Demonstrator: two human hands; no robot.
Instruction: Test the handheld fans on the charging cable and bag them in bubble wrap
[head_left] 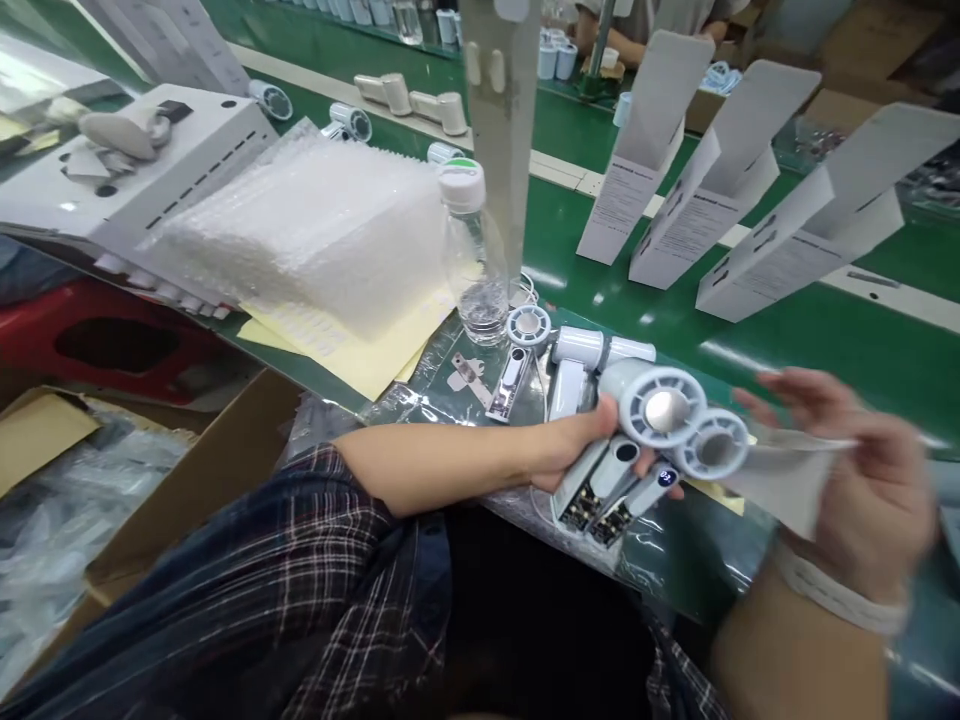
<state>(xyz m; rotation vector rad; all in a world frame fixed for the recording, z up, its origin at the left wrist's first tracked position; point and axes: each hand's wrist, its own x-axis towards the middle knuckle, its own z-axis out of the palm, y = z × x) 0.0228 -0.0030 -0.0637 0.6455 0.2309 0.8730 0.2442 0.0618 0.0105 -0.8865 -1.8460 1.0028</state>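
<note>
- The left hand (pixel 581 450) has its grip closed around two small fans (pixel 652 430), at the worktop (pixel 787 340) near edge.
- The right hand (pixel 855 480) pinches one blurred white sheet (pixel 780 475) just beside them.
- Three open white boxes (pixel 720 175) stand well apart behind, with bare green worktop between.

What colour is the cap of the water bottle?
White, with a green band above it; the bottle cap shows clearly in the head view.

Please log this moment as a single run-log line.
left hand: grips two handheld fans | right hand: pinches white sheet, blurred | nearby: water bottle, three open cartons on green belt
</note>
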